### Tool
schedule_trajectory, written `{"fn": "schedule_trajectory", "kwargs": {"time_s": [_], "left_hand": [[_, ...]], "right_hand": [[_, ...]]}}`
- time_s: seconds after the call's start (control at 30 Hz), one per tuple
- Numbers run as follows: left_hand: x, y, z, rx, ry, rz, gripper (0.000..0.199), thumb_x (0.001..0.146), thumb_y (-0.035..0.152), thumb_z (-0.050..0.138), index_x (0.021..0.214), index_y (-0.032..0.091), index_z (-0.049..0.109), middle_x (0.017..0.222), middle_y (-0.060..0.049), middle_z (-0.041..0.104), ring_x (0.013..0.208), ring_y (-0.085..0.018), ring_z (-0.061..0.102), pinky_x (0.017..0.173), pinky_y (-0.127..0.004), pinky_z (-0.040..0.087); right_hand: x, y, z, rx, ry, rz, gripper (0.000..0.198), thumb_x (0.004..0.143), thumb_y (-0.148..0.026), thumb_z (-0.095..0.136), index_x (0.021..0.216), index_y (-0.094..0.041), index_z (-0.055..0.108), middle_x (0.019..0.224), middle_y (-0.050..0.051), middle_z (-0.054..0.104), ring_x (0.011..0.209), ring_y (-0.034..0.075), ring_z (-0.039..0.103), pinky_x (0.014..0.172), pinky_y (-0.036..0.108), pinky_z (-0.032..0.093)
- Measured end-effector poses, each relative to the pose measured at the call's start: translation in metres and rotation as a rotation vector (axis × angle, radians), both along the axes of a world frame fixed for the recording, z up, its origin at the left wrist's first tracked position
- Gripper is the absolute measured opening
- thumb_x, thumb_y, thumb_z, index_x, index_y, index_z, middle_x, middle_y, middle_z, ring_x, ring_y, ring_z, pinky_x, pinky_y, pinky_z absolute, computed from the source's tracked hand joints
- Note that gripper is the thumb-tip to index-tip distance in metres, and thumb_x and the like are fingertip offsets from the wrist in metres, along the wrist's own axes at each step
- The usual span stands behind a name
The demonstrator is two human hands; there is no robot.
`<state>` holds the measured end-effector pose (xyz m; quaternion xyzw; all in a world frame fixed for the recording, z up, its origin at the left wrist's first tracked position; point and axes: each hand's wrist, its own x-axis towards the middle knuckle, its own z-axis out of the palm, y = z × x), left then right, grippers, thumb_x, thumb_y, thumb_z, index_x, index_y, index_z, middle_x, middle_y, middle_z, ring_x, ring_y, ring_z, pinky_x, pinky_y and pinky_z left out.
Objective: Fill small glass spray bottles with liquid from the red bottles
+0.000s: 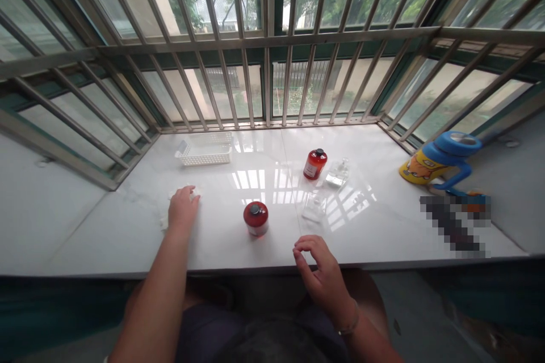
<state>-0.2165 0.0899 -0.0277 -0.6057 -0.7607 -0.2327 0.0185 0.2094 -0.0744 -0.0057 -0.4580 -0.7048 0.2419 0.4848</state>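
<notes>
At the left, my left hand [183, 209] is over a crumpled white tissue [164, 223], its fingers curled around part of it. Bits of white show on either side of the hand. My right hand [319, 266] is raised at the table's front edge, thumb and fingertips brought together in a ring with nothing visible in them. Between the hands stands a round red bottle with a black cap [256, 218]. A second red bottle [315, 164] with a pale label stands farther back. Beside it are a clear glass bottle [338, 173] and another clear glass or plastic piece [314, 208].
A white perforated basket [204, 156] sits at the back left of the white glossy table [221, 249]. To the right stands a yellow and blue flask [440, 159] with a handle, near a blurred-out dark object [453, 224]. Metal window bars [268, 91] border the back.
</notes>
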Motion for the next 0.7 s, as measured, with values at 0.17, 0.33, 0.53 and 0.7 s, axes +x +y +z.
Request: {"fn": "schedule_trajectory", "kwargs": {"time_s": [0.17,0.33,0.53,0.7], "left_hand": [[0.004,-0.011,-0.006,0.034,0.005,-0.094,0.028,0.090,0.024,0.063,0.117,0.017,0.066,0.122,-0.012,0.068,0.120,-0.032,0.064,0.112,-0.047,0.051],[0.004,-0.013,-0.006,0.074,-0.027,-0.121,0.027,0.090,0.023,0.065,0.117,0.019,0.066,0.123,-0.010,0.066,0.114,-0.031,0.067,0.103,-0.045,0.058],[0.029,-0.031,0.025,0.287,-0.197,-0.103,0.036,0.092,0.037,0.073,0.122,0.018,0.065,0.115,-0.010,0.068,0.106,-0.027,0.071,0.103,-0.048,0.061],[0.107,-0.087,0.074,0.475,-0.707,-0.303,0.042,0.089,0.036,0.083,0.123,0.021,0.064,0.116,-0.008,0.071,0.107,-0.023,0.074,0.106,-0.047,0.062]], "right_hand": [[-0.003,0.000,0.000,0.003,-0.004,0.022,0.009,0.102,-0.020,0.061,0.105,-0.027,0.067,0.105,0.007,0.070,0.104,0.026,0.067,0.092,0.043,0.057],[-0.006,-0.001,0.000,0.004,-0.011,0.048,0.010,0.103,-0.018,0.061,0.106,-0.026,0.066,0.106,0.007,0.070,0.105,0.025,0.066,0.092,0.042,0.057],[-0.005,-0.001,0.003,0.028,-0.022,0.034,0.012,0.102,-0.017,0.061,0.107,-0.026,0.066,0.105,0.007,0.070,0.104,0.025,0.068,0.090,0.042,0.058],[-0.004,0.004,0.013,0.121,-0.054,0.006,0.024,0.100,-0.014,0.065,0.121,-0.026,0.064,0.110,0.008,0.069,0.106,0.026,0.067,0.092,0.043,0.059]]}}
